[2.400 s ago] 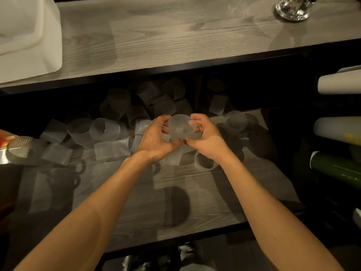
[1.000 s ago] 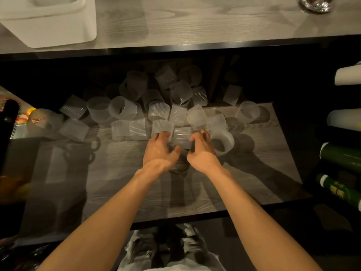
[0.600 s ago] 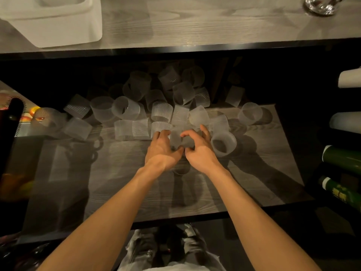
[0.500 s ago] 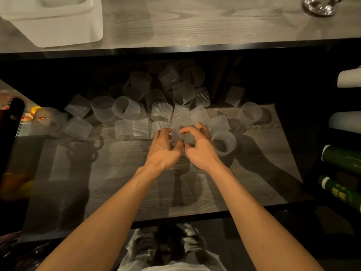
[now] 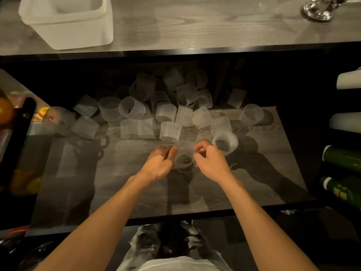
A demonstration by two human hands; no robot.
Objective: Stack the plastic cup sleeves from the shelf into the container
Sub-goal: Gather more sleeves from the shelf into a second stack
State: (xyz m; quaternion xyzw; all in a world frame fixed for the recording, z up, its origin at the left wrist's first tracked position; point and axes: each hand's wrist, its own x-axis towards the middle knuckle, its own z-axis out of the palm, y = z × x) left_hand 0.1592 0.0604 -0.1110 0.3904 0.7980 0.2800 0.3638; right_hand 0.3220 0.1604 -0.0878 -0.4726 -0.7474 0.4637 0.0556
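Note:
A clear ribbed plastic cup sleeve (image 5: 184, 155) is held between both hands, just above the wooden shelf (image 5: 136, 188). My left hand (image 5: 158, 163) pinches its left rim and my right hand (image 5: 210, 163) pinches its right rim. Several more translucent sleeves (image 5: 169, 132) lie scattered across the back of the shelf, some upright and some on their sides. A white plastic container (image 5: 68, 22) stands on the counter above, at the far left.
The counter's dark front edge (image 5: 195, 52) overhangs the back of the shelf. Rolled items, white and green (image 5: 343, 159), are stacked at the right. A black spiral-bound thing (image 5: 19, 130) and fruit (image 5: 5, 112) sit at the left. A shiny metal object (image 5: 318, 8) stands on the counter's right.
Both hands have drawn back from the pile toward me and now hold one sleeve lifted between them. The camera has tilted slightly.

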